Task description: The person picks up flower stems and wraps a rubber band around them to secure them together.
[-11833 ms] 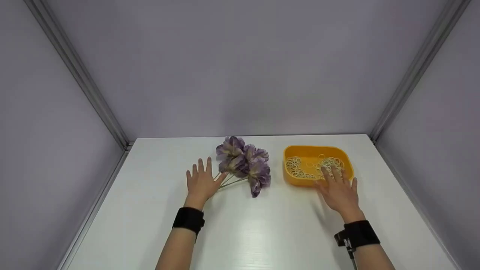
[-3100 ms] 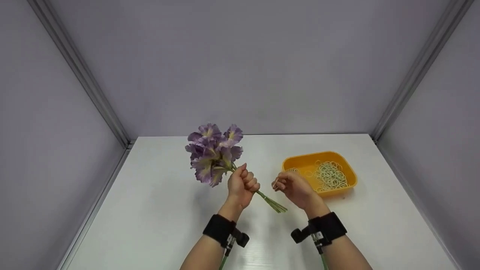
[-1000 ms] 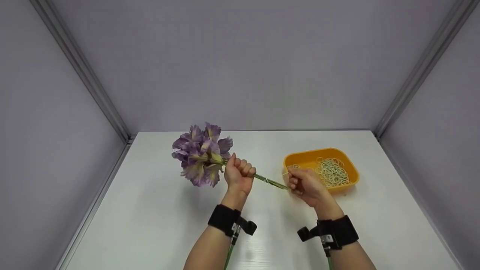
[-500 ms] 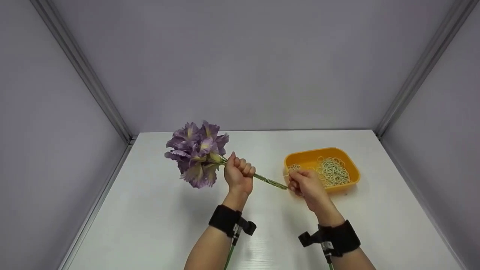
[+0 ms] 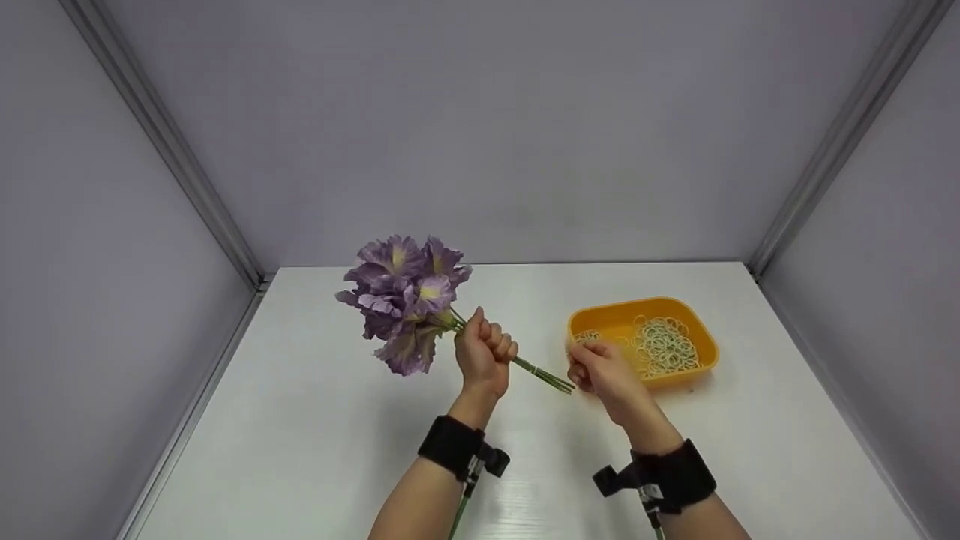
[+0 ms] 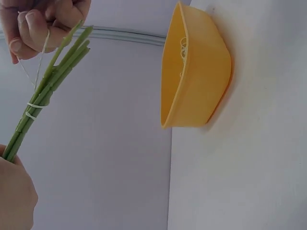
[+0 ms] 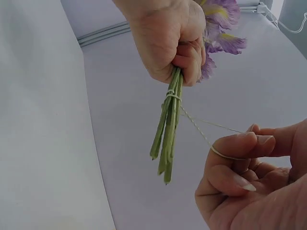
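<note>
My left hand [image 5: 484, 356] grips a bunch of purple artificial flowers [image 5: 405, 296] by the stems, raised over the table with the blossoms up and to the left. Below that fist the green stems [image 7: 169, 129] stick out towards my right hand [image 5: 606, 375]. A pale rubber band [image 7: 196, 126] circles the stems in a couple of turns. Its free loop is stretched out to my right hand, whose curled fingers [image 7: 235, 143] hold it taut and slightly twisted. In the left wrist view, the wound turns show as thin white lines across the stems [image 6: 53, 79].
Behind and right of my right hand, a yellow plastic tray [image 5: 709, 349] stands on the white table [image 5: 315, 420], with many pale rubber bands [image 5: 666, 346] in it. Grey walls [image 5: 510, 135] enclose the back and sides. Each wrist wears a black strap with a camera.
The flowers lay on the table under open hands at first; now my left hand holds them up and my right stretches a band from the stems. Lately the stem ends have dipped slightly.
</note>
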### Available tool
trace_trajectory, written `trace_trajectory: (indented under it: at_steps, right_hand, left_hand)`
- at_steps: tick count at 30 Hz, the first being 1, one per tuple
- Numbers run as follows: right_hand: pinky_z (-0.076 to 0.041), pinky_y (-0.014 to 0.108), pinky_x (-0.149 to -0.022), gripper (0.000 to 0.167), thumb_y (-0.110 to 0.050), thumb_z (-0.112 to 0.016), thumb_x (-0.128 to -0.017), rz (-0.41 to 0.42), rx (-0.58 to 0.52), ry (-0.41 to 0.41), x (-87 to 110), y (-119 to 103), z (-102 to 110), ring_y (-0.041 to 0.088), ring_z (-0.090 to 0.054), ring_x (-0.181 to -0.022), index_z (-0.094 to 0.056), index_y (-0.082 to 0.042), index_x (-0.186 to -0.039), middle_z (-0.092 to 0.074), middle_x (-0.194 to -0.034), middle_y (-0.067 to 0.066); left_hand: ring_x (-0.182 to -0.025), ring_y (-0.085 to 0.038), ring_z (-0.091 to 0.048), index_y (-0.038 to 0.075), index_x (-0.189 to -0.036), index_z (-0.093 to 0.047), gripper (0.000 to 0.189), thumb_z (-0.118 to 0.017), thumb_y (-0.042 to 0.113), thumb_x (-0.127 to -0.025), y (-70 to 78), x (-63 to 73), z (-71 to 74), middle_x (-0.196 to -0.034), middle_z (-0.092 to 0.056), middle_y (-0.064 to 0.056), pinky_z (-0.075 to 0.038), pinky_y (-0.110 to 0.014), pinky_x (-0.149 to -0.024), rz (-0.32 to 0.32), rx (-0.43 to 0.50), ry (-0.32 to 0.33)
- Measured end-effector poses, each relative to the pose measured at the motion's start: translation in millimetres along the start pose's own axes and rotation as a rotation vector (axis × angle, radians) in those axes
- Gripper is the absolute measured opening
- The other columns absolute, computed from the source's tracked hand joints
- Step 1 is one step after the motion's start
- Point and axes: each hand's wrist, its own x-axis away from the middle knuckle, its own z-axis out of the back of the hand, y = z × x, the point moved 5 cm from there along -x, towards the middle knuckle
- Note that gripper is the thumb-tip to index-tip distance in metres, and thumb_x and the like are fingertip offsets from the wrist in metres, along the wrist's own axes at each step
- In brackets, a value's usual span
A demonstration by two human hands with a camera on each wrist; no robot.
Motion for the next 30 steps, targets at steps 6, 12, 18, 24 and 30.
trace_trajectory:
  at_steps: [6,12,18,24,30]
  right_hand:
    - [-0.035,0.024,-0.055,0.033,-0.01,-0.043,-0.105,0.133,0.157,-0.049,11.8,-2,-18,0.015,-0.044,-0.06,-0.052,0.001,-0.075,-0.048,-0.065,0.005]
    - [-0.045,0.03,-0.073,0.019,-0.006,-0.048,-0.103,0.644,0.526,-0.104,29.5,20,-46,0.016,-0.054,-0.081,-0.057,-0.007,-0.086,-0.056,-0.084,0.002]
    - [-0.044,0.032,-0.093,0.024,0.0,-0.039,-0.104,0.479,-0.157,-0.415,13.8,61,-29,0.024,-0.058,-0.109,-0.061,-0.003,-0.096,-0.062,-0.098,0.007]
    - [-0.036,0.024,-0.062,0.046,-0.01,-0.025,-0.107,-0.034,-0.678,-0.394,2.9,50,5,0.013,-0.054,-0.07,-0.065,-0.008,-0.083,-0.056,-0.072,0.0]
    - [-0.031,0.022,-0.055,0.043,-0.01,-0.027,-0.107,-0.123,-0.529,-0.303,6.1,29,13,0.01,-0.049,-0.064,-0.062,-0.009,-0.081,-0.049,-0.069,-0.002]
  left_hand:
    - [-0.043,-0.004,-0.019,0.016,-0.061,-0.022,0.047,-0.034,0.019,-0.106,1.6,-0.3,3.4,-0.055,-0.018,0.006,-0.015,-0.025,-0.043,-0.124,0.026,0.078]
    - [-0.045,-0.006,-0.015,0.016,-0.059,-0.022,0.048,-0.031,0.018,-0.106,8.6,-5.0,1.2,-0.056,-0.015,0.005,-0.014,-0.024,-0.046,-0.121,0.259,0.206]
    - [-0.048,-0.005,-0.009,0.017,-0.061,-0.017,0.048,-0.027,0.019,-0.108,9.9,-5.8,-3.0,-0.059,-0.01,0.006,-0.009,-0.021,-0.05,0.068,0.583,0.194]
    - [-0.048,-0.005,-0.008,0.017,-0.063,-0.014,0.047,-0.027,0.02,-0.108,-4.6,0.6,9.4,-0.059,-0.009,0.007,-0.009,-0.021,-0.05,0.25,0.488,0.147]
    - [-0.044,-0.004,-0.013,0.017,-0.061,-0.016,0.047,-0.029,0.019,-0.106,-9.9,0.4,18.9,-0.058,-0.011,0.006,-0.01,-0.022,-0.049,0.242,0.351,0.183]
